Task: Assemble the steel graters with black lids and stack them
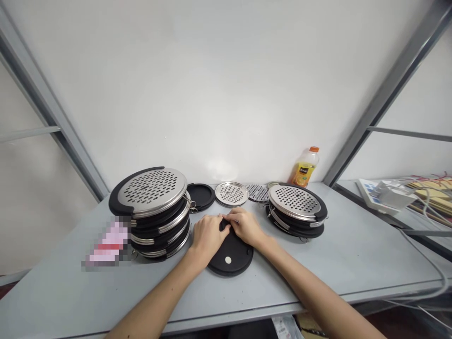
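Note:
A black round disc with a white dot near its front lies on the table before me. My left hand is closed at its far left edge, thumb and fingers pinched at the rim. From the other side my right hand pinches the same far rim, its fingertips meeting those of the left. Whatever small part may sit between the fingertips is hidden. Just beyond the hands lies a round metal grater plate with a perforated middle. To its left rests a black round tray-like disc.
A tall stack of black-rimmed grater discs stands left, a shorter stack right. Another perforated plate lies behind. An orange-capped juice bottle is by the wall. A power strip and cables lie beyond the right frame post.

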`<state>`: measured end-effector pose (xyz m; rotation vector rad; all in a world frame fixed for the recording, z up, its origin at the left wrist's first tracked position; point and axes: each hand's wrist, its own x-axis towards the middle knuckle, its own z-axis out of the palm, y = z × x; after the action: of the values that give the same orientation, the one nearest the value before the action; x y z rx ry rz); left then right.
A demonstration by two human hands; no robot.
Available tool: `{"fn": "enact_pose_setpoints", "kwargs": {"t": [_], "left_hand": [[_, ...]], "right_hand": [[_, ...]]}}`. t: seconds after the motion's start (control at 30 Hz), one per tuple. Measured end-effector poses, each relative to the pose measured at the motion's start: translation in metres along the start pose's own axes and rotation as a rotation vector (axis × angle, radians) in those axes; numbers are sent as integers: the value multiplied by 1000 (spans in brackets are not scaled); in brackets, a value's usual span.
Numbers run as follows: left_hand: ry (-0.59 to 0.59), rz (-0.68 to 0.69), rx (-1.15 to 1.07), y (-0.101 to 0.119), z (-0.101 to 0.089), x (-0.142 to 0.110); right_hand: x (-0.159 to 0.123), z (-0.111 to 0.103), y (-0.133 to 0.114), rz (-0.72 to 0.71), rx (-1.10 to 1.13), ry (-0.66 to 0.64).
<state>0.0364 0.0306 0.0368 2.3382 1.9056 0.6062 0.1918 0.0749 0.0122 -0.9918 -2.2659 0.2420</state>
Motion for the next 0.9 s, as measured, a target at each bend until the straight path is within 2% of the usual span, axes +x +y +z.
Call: {"fn": "enact_pose_setpoints", "kwargs": {"t": [0.1, 0.57, 0.8, 0.9], "left_hand": [[30, 7, -17, 2, -1, 0], [-69, -50, -5, 8, 2, 5], [-62, -1, -27, 6, 1, 0], [-6, 41, -91, 2, 4, 0]], "right_hand": [[1, 0, 0, -13, -26, -12], [1, 0, 0, -56, -158, -52], [-3, -10, 8, 102, 197, 19], [0, -14, 12, 132, 266, 25]]}}
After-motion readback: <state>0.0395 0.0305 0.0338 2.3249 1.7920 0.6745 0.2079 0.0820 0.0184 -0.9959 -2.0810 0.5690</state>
